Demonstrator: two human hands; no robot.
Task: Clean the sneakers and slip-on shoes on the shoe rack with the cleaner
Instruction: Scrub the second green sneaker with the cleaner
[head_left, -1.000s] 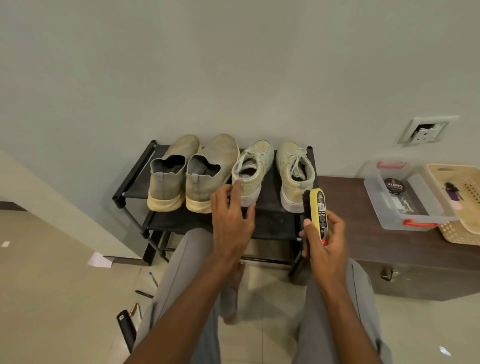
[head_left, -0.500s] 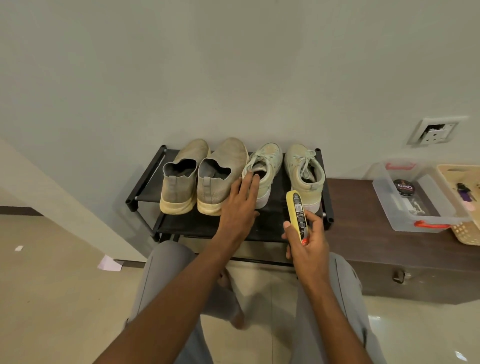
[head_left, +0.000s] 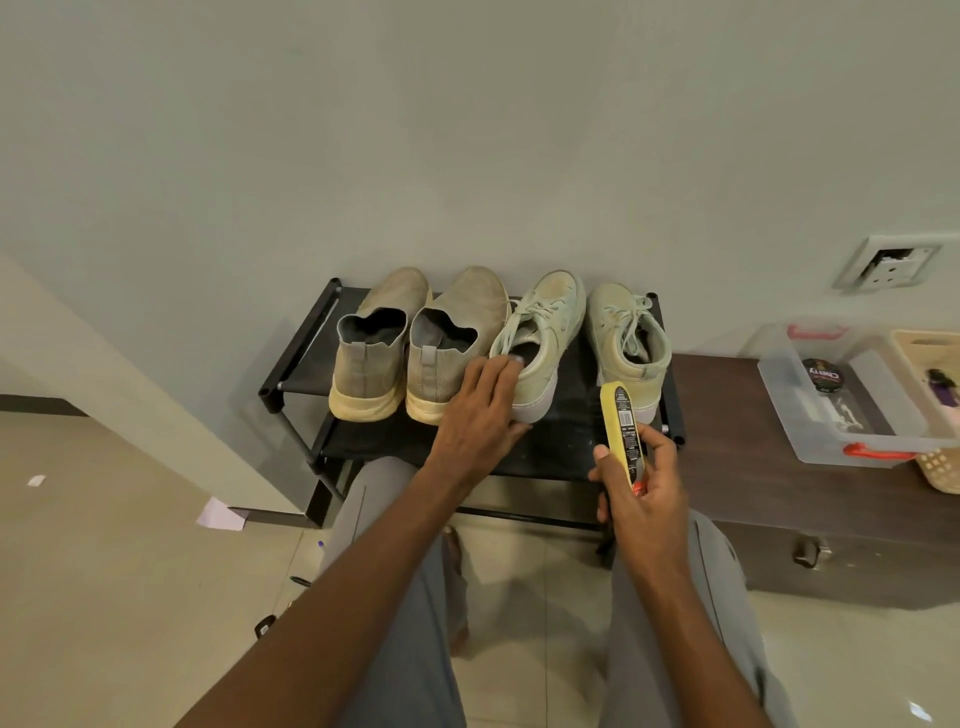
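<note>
Right hand (head_left: 641, 488) grips cleaner (head_left: 622, 431); left hand (head_left: 480, 415) grasps sneaker (head_left: 545, 338) heel; bin (head_left: 795, 415) holds tin (head_left: 821, 375).

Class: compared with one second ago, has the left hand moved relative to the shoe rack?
Yes. The left hand moved forward over the shoe rack, now gripping the left sneaker.

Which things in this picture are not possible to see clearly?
- Cleaner, head view: label print too small to read; lower end hidden in the right hand.
- Left sneaker: heel covered by the left hand.
- Basket: cut off by the right edge.
- Shoe rack: lower shelf hidden behind the legs.
</note>
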